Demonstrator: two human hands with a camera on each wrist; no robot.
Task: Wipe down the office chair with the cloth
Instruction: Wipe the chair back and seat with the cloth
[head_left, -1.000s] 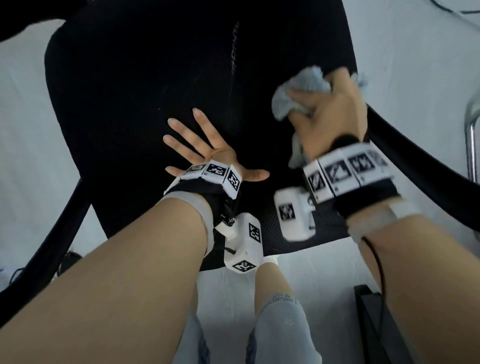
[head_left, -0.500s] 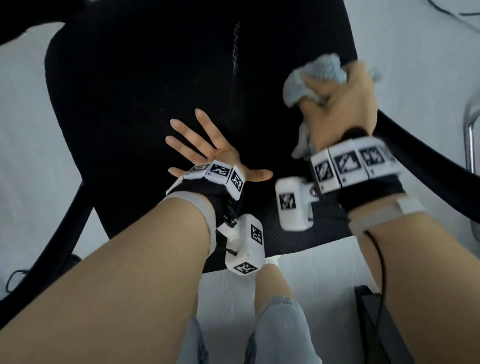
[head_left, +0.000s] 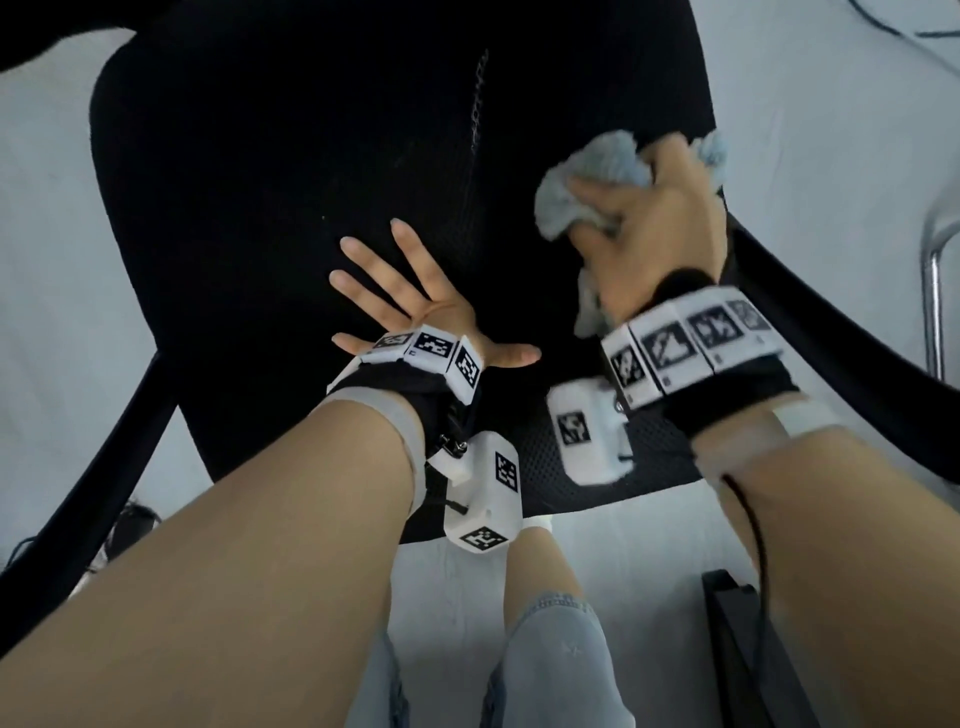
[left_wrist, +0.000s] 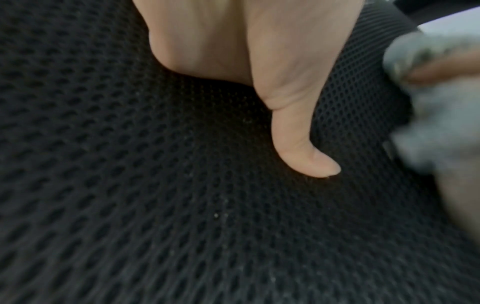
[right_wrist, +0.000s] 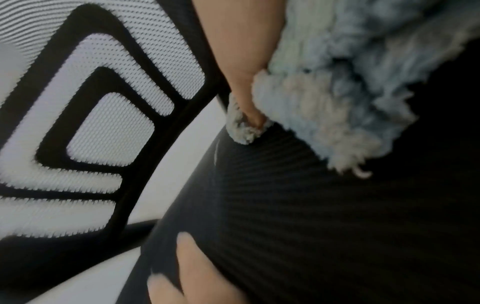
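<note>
The right hand (head_left: 654, 234) is squeezing the fluffy cloth (head_left: 587, 176) on the chair (head_left: 291, 156) seat's right side, the left hand (head_left: 415, 306) is lying flat, and rubbing across probably comes next

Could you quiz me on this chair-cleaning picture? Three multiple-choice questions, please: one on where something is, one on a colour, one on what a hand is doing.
1. Where is the cloth?
A. on the floor
B. near the seat's right edge, in the right hand
C. draped over the armrest

2. What colour is the seat of the office chair?
A. black
B. red
C. white

3. How is the left hand?
A. clenched in a fist
B. pinching the cloth
C. spread flat on the seat

Answers:
1 B, the right hand grips the bunched pale blue-grey cloth there.
2 A, the mesh looks black in every view.
3 C, the fingers lie straight and splayed on the mesh.
</note>
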